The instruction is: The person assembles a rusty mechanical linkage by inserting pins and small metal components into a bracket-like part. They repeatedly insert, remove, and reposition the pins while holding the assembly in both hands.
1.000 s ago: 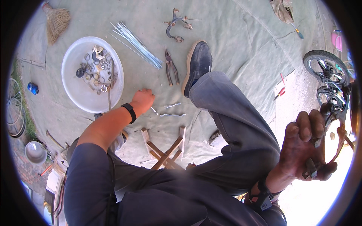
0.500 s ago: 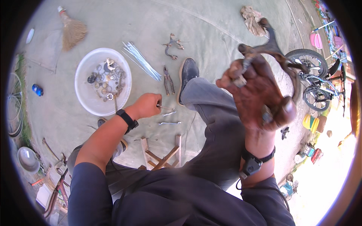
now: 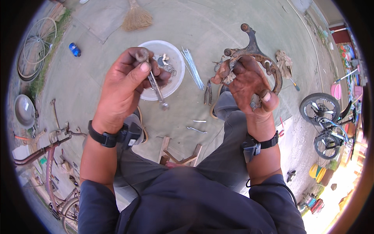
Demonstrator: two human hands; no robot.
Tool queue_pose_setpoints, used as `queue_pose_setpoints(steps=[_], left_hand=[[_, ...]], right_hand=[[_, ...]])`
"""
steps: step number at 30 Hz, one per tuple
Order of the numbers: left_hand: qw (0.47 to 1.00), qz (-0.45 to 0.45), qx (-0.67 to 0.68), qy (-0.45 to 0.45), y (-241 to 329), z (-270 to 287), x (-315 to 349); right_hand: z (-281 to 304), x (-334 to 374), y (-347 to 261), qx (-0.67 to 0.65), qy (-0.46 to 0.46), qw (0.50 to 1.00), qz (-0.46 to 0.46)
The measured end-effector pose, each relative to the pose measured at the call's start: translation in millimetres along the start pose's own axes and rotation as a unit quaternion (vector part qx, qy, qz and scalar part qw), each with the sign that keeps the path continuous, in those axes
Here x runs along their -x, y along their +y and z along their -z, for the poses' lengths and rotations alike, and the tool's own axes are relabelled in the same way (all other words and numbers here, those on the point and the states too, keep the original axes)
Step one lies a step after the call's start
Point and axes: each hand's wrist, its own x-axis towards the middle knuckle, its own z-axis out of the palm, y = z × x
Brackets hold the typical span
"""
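Observation:
Raised at the left, my left hand (image 3: 122, 87) grips a small metal wrench (image 3: 156, 87) between thumb and fingers, one end pointing down. My right hand (image 3: 251, 87), blackened with grease, is turned palm up and holds a dark, curved bicycle brake caliper arm (image 3: 251, 46) that reaches beyond the fingers. A greyish scrap (image 3: 229, 77) shows at its fingertips, and another grey bit lies beside the thumb; their kind is unclear. Behind my left hand stands a white basin (image 3: 177, 64) with small metal parts in it. Pliers (image 3: 208, 93) lie between my hands on the ground.
Thin pale rods (image 3: 193, 68) lie beside the basin. Another wrench (image 3: 196, 129) rests near a low wooden frame (image 3: 165, 150) between my legs. A broom (image 3: 136, 17), a rag (image 3: 283, 62), a small bicycle (image 3: 325, 121) and a rusty bicycle frame (image 3: 50, 171) surround the spot.
My left hand has come up from near the ground and now shows the wrench. The right hand, still with the caliper arm, appears smaller and further left. The whole view has shifted.

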Motion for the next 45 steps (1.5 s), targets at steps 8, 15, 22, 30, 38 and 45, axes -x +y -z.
queue_pose_setpoints(steps=[8, 15, 22, 30, 38, 45], left_hand=[[0.981, 0.177, 0.029, 0.075, -30.2, 8.6, 29.4], [0.985, 0.148, -0.056, 0.075, 0.1, 22.9, 35.2], [0.989, 0.098, -0.096, 0.060, 13.9, 28.8, 36.2], [0.994, 0.053, -0.072, 0.065, 11.5, 22.4, 38.7], [0.993, 0.087, -0.012, 0.075, 8.9, 14.4, 38.0], [0.983, 0.124, 0.111, 0.073, 0.4, 10.7, 37.1]], right_hand=[[-50.4, -21.2, 19.2, 0.101, 0.027, 0.990, -0.098], [-61.4, -48.4, 37.4, 0.131, 0.000, 0.985, -0.109], [-60.3, -57.2, 53.0, 0.087, -0.021, 0.985, -0.145], [-63.9, -56.0, 63.7, 0.050, -0.023, 0.986, -0.157], [-69.1, -49.2, 58.1, 0.086, -0.014, 0.978, -0.187], [-68.0, -49.3, 56.5, 0.117, -0.014, 0.978, -0.174]])
